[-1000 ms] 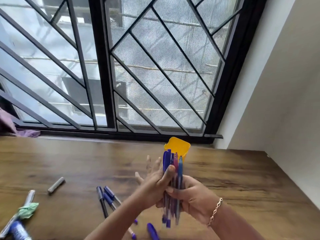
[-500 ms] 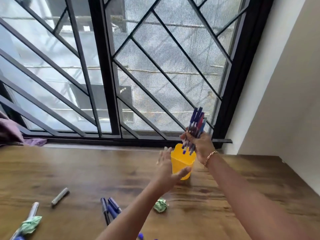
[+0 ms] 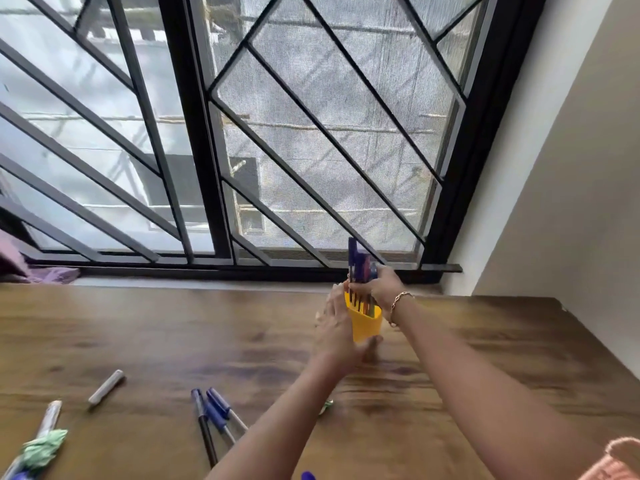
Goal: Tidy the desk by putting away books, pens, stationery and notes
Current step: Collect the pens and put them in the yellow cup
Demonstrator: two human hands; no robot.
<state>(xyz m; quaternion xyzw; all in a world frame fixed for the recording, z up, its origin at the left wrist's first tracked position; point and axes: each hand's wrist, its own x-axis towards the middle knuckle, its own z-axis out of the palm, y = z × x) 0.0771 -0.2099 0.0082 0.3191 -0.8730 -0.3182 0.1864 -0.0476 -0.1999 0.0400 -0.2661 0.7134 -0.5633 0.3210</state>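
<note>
Pens in a bundle stand with their lower ends inside a yellow cup, far back on the worktop, right of its middle and near the window sill. The wooden worktop spans the whole view. Its far edge meets the barred window and its right edge runs along the white wall, with a bare stretch of wood to the right of the cup. The right hand has its fingers closed around the bundle just above the cup's rim. The left hand is blurred; its fingers wrap the cup's left side, with the thumb across the front near the base. Nearer, left of the left forearm, three loose pens lie together. Well apart to their left lies a grey marker. Further left, a pale-barrelled marker touches a crumpled green paper. A blue cap shows at the bottom edge.
</note>
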